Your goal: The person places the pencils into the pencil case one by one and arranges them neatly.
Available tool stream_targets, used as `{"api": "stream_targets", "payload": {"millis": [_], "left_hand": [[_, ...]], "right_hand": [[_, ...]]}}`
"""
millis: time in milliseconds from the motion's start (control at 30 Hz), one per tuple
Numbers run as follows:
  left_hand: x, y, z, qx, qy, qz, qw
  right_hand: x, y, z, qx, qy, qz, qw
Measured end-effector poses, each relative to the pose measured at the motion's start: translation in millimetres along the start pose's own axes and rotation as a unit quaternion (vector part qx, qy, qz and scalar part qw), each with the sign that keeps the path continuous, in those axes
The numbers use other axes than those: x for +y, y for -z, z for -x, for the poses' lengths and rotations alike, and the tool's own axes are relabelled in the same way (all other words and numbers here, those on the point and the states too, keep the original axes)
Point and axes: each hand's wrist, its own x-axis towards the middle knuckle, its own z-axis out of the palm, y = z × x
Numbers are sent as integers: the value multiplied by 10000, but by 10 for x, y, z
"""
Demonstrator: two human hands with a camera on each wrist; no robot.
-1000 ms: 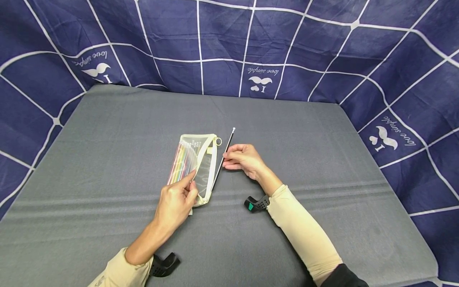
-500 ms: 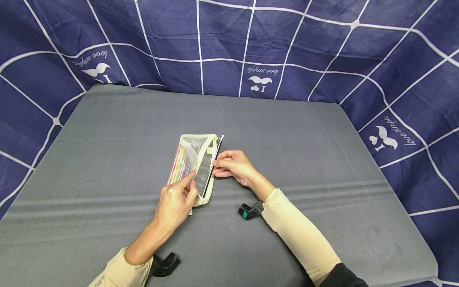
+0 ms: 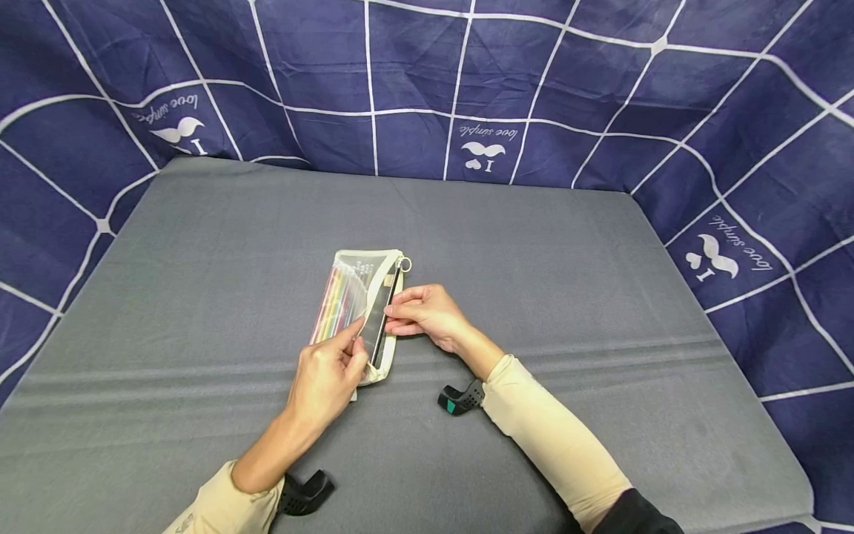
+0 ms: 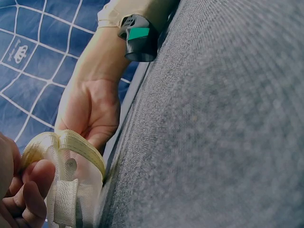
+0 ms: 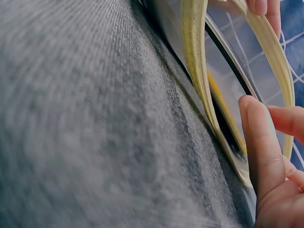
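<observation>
A cream-edged see-through mesh pencil case (image 3: 379, 261) lies on the grey surface, its zipped mouth spread apart. My left hand (image 3: 327, 378) pinches the left edge of that mouth between thumb and index finger. My right hand (image 3: 430, 315) pinches a slim black pencil (image 5: 228, 54) near its middle. The pencil lies lengthwise within the mouth, between the two zip edges (image 5: 194, 57), as the right wrist view shows. Several coloured sticks (image 3: 339, 300), pencils or pens, show through a clear sleeve on the left of the case. The left wrist view shows the case's near end, with a fabric tab (image 4: 65, 202).
The grey padded surface (image 3: 567, 282) stretches around the case. Blue cloth (image 3: 414, 74) with white grid lines rises behind it and on both sides. A zip ring (image 3: 406, 264) sticks out at the case's far right corner. Black wrist cameras (image 3: 460, 398) project from both sleeves.
My right hand has moved left and slightly nearer, carrying the pencil from beside the case into its mouth. The left hand and the case have stayed put.
</observation>
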Motion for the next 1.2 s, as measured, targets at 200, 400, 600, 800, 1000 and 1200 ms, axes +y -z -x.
{"api": "stream_targets", "payload": {"millis": [200, 400, 600, 800, 1000, 1200], "left_hand": [[-6, 0, 7, 4, -2, -10, 10000], [-4, -8, -1, 14, -27, -10, 10000], [6, -13, -3, 20, -6, -5, 10000], [5, -22, -5, 5, -48, -70, 10000], [-10, -29, -5, -137, -339, -380, 9986], [-7, -46, 7, -421, -516, -527, 9964]], "right_hand": [[10, -20, 7, -143, 35, 126, 9998], [6, -9, 18, -243, 24, 256, 9994], [-21, 26, 20, -164, 95, 332, 9993], [-107, 124, 3, 167, 413, 755, 9961], [-247, 259, 11, 508, 841, 1118, 9889], [-389, 413, 137, 824, 923, 1244, 9845]]}}
